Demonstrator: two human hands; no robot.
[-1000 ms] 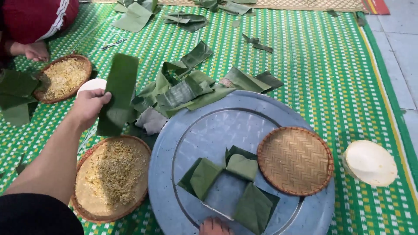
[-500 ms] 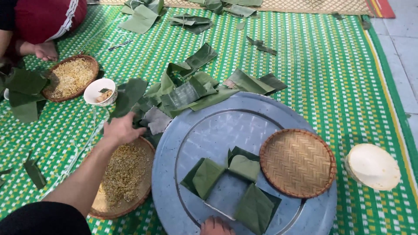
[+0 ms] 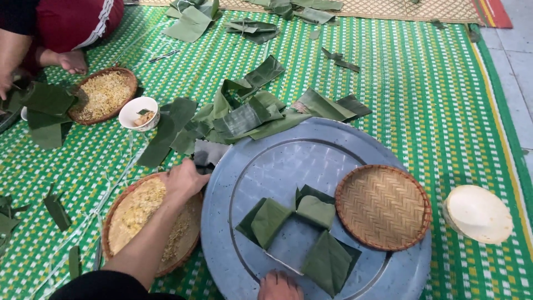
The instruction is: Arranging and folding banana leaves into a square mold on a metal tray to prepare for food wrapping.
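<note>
My left hand (image 3: 184, 180) lies palm down on the far rim of a woven basket (image 3: 119, 203) holding yellow grain, right beside the round metal tray (image 3: 277, 161). Its fingers curl down out of sight, so I cannot tell whether they grip anything. Only the knuckles of my right hand (image 3: 279, 286) show at the bottom edge, at the tray's near rim. On the tray lie three folded green leaf parcels (image 3: 269, 221), (image 3: 315, 210), (image 3: 328, 262) and an empty woven basket (image 3: 383, 206).
Loose banana leaves (image 3: 244, 114) are piled on the green mat behind the tray. A white bowl (image 3: 139, 113) and a second grain basket (image 3: 104, 95) sit at far left by another person's foot (image 3: 72, 60). A pale round lid (image 3: 478, 213) lies right.
My left hand dropped the long leaf by the white bowl and came back toward me onto the grain basket. The view shifted slightly; my right hand stays at the tray's rim.
</note>
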